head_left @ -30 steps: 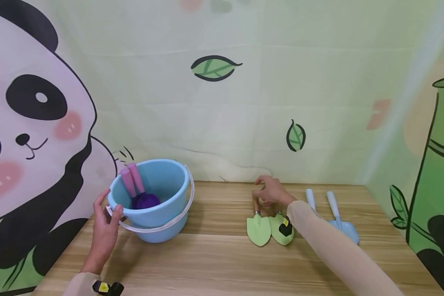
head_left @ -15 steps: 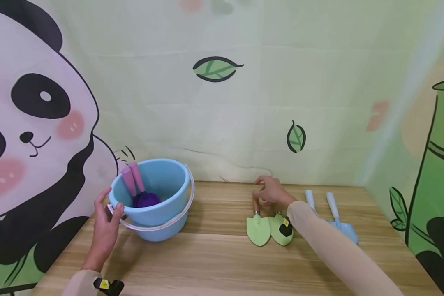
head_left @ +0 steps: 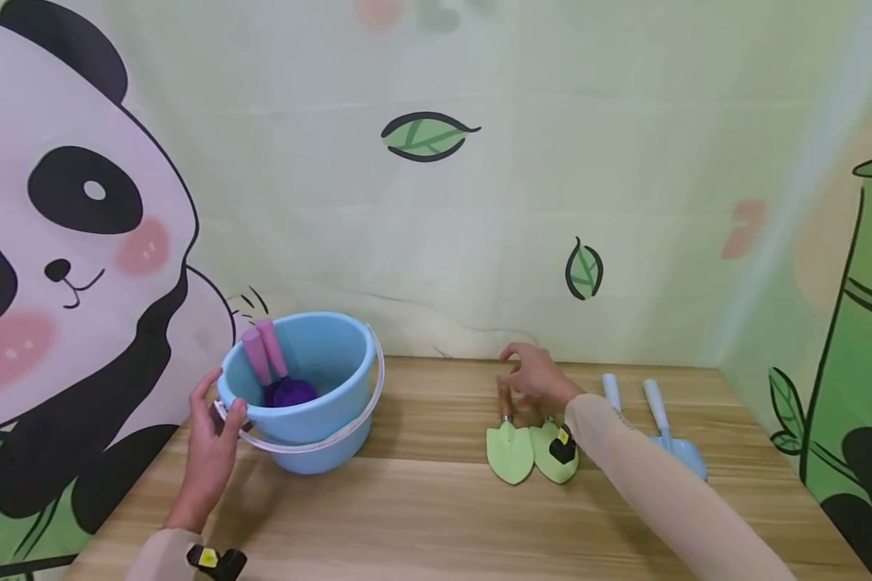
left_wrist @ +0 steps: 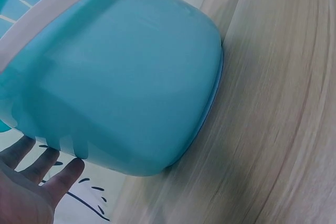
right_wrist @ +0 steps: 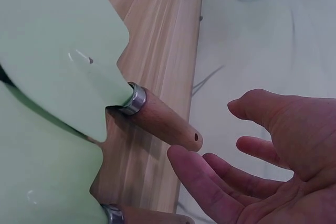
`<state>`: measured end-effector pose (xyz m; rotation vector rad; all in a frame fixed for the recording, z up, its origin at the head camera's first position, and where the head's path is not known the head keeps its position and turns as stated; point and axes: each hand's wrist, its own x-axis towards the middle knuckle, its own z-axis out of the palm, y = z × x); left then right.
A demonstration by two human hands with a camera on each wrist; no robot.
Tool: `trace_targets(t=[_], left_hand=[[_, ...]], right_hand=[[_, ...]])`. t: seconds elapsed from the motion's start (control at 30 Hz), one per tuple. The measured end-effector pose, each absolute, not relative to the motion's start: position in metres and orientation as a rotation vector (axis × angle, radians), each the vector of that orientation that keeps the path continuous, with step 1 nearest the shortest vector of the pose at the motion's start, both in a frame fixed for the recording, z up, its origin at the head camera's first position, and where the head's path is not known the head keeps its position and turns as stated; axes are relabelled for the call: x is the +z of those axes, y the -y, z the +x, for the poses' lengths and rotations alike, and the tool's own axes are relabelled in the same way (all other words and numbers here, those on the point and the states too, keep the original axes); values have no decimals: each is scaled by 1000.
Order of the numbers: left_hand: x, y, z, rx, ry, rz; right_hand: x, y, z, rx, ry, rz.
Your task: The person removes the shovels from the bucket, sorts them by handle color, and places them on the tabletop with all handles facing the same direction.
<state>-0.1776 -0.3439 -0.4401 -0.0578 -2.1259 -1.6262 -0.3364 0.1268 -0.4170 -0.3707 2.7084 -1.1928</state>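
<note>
At 8 o'clock on the counter (head_left: 407, 524) stands a blue bucket (head_left: 312, 415); your left grip (head_left: 214, 444), fingers spread, touches its side, probably to steady it. Purple tools (head_left: 257, 357) lean inside, apparently propped by the rim. At 5 o'clock lie two green trowels (head_left: 510, 453), wooden handles pointing to 12, so your right grip (head_left: 538, 375) arches past the blades, just beside one handle, thumb and fingers apart, holding nothing. Blue shovels (head_left: 676, 453) lie at 4 o'clock. Yellow labels (head_left: 207, 557) at your wrists are too small to read; no brand shows.
</note>
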Motion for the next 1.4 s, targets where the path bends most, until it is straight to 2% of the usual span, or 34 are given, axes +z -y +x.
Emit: trace_targets(t=[1.03,1.4], left_hand=[[-438,341,-179,-1662,2083,-31],[-441,342,-180,-1668,2081,-53]], right_hand=[[-413,-123,-337,-1186,-2735,-383],[-391,-105,-339,-1056,-2800,-493]])
